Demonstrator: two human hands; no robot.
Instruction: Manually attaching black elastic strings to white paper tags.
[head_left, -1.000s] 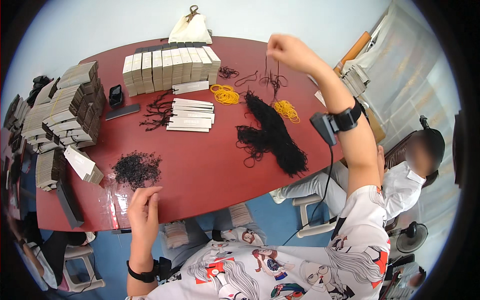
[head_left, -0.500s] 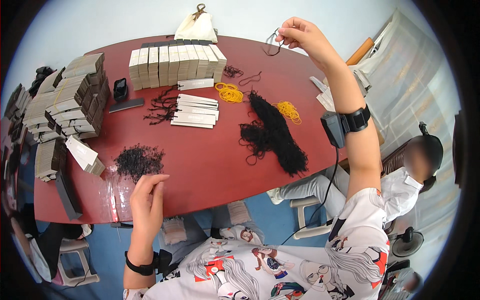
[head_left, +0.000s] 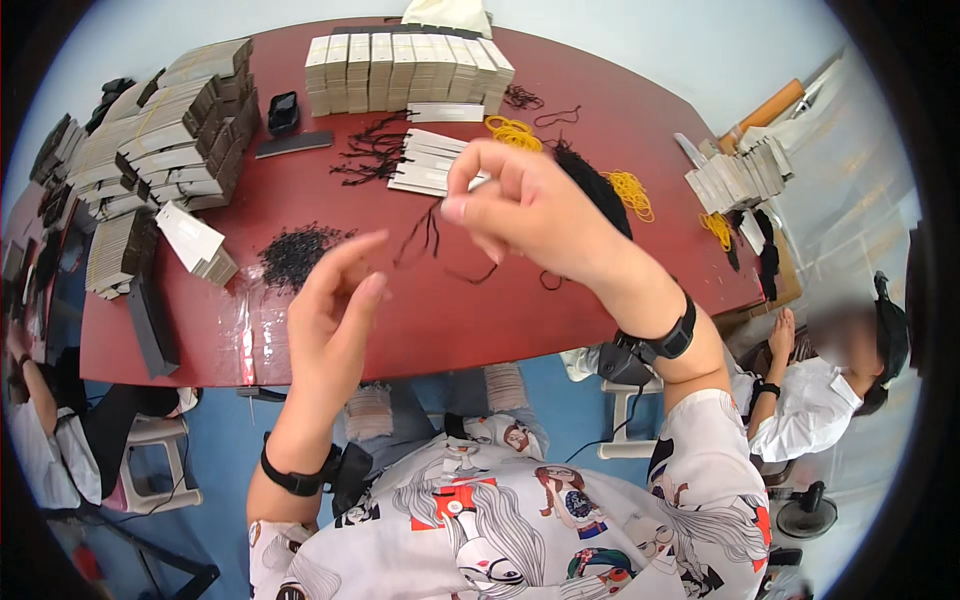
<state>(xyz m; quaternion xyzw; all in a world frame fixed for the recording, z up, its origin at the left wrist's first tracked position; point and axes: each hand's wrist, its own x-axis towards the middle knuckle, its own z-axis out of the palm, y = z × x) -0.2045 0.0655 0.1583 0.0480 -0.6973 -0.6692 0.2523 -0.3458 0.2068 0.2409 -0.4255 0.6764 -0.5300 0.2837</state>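
Over the middle of the table my right hand point(head_left: 535, 205) pinches a looped black cord point(head_left: 432, 232), whose ends dangle toward the left. My left hand point(head_left: 335, 315) is open near the front edge, thumb and fingers apart, with nothing in it. Beyond its fingertips lies a heap of small black pieces point(head_left: 292, 255). White tags point(head_left: 425, 160) with black cords tied at their left ends lie in a row behind my right hand. A thick hank of black cord point(head_left: 598, 190) is partly covered by my right hand and wrist.
Banded stacks of tags point(head_left: 395, 75) stand at the back, more stacks point(head_left: 185, 140) at the left. Yellow rubber bands point(head_left: 628, 195) lie in piles. A black box point(head_left: 283, 112) and a dark bar point(head_left: 150, 330) rest on the table point(head_left: 450, 320). A person point(head_left: 815, 405) sits at right.
My right hand has come down from the far right to the middle, bringing the black cord. My left hand has risen slightly and its fingers have spread. The whole view has shifted.
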